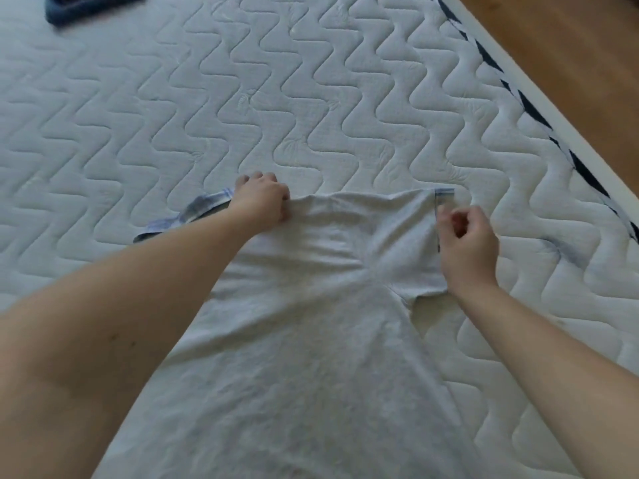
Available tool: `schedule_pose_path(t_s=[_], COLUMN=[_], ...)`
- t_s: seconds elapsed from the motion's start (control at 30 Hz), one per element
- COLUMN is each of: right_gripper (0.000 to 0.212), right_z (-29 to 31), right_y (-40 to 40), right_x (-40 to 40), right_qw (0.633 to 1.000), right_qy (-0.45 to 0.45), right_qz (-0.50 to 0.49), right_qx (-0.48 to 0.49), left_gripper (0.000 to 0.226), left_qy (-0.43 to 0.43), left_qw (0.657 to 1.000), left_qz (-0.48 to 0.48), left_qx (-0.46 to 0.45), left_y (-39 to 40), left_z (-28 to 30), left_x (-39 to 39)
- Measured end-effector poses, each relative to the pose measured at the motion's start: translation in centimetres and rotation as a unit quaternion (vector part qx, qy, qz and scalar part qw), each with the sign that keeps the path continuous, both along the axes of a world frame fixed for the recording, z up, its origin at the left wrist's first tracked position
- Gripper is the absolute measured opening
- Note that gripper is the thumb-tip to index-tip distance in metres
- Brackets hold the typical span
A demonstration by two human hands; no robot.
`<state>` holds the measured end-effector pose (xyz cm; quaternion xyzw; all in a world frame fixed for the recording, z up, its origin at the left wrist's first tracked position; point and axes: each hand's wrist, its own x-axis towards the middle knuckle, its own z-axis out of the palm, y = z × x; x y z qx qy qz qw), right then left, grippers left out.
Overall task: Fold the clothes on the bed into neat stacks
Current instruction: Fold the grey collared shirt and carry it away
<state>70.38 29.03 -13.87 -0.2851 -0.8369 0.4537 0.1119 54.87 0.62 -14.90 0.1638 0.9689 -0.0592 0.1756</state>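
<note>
**Soft grey shirt, spread flat, held at the shoulders**

Nearest the camera, the pale grey T-shirt (pixel 311 340) lies spread on the quilted white mattress (pixel 311 98), its hem toward the person and its shoulders away. It looks light and limp, with creases fanning out from the right armpit, so it will likely sag and slide wherever it is unsupported; the seams and shoulder line are probably the surest places to take hold.

Further out, the left hand (pixel 262 202) is curled and grips the shirt at the left shoulder, beside the blue-trimmed left sleeve (pixel 186 212). The right hand (pixel 466 243) hovers at the right sleeve seam with fingers curled (whether it actually pinches cloth I cannot tell).

At the far corner lies a dark blue garment (pixel 83 8); wooden floor (pixel 570 46) shows beyond the bed's edge.
</note>
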Motion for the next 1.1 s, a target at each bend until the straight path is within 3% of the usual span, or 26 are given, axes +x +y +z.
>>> schedule_pose_path(t_s=[0.07,0.17,0.27,0.37,0.47,0.57,0.67,0.73,0.8,0.9,0.97,1.1], right_gripper=[0.016,0.037,0.057,0.045,0.021,0.010,0.033,0.044,0.051,0.061,0.063,0.065], right_z=[0.8,0.7,0.0,-1.1,-1.6,-1.9,-2.2,-2.2,-2.5,-4.0,-5.2,-7.2], right_y=[-3.4,-7.3,-9.9,-10.6,-10.3,-10.0,-11.4,-13.6,-16.5,-20.3,-22.3,-23.2], right_x=[-2.8,-7.1,-10.3,-11.6,-12.2,-12.5,-11.3,-9.6,-7.4,-5.3,-5.0,-5.3], right_qw=[0.993,0.957,0.904,0.872,0.877,0.891,0.925,0.937,0.915,0.844,0.811,0.775], right_qy=[0.012,-0.035,-0.144,-0.224,-0.227,-0.190,-0.083,-0.005,-0.016,-0.035,-0.056,-0.084], right_qz=[0.112,0.276,0.352,0.345,0.302,0.262,0.200,0.217,0.314,0.439,0.479,0.508], right_qx=[-0.024,0.085,0.196,0.267,0.297,0.319,0.313,0.272,0.253,0.308,0.332,0.366], left_gripper=[0.033,0.026,0.017,0.018,0.023,0.044,0.049,0.046,0.046,0.059,0.066,0.070], left_qy=[-0.023,-0.030,0.002,0.033,0.066,0.124,0.156,0.175,0.187,0.140,0.100,0.070], left_qw=[0.998,0.991,0.984,0.979,0.973,0.962,0.948,0.935,0.938,0.967,0.977,0.983], left_qz=[0.024,0.070,0.086,0.095,0.126,0.112,0.083,0.099,0.114,0.134,0.147,0.139], left_qx=[0.044,0.112,0.158,0.177,0.183,0.217,0.264,0.290,0.270,0.167,0.114,0.097], left_y=[0.3,-0.1,-0.5,0.0,0.5,0.6,0.0,-1.9,-4.9,-9.5,-11.2,-12.1], left_z=[0.2,0.3,0.5,-0.2,-0.8,-0.8,-0.9,-1.4,-2.4,-4.1,-5.2,-6.6], left_x=[-0.4,-0.7,-0.6,0.2,1.0,3.0,7.4,10.4,12.7,14.2,13.8,12.4])
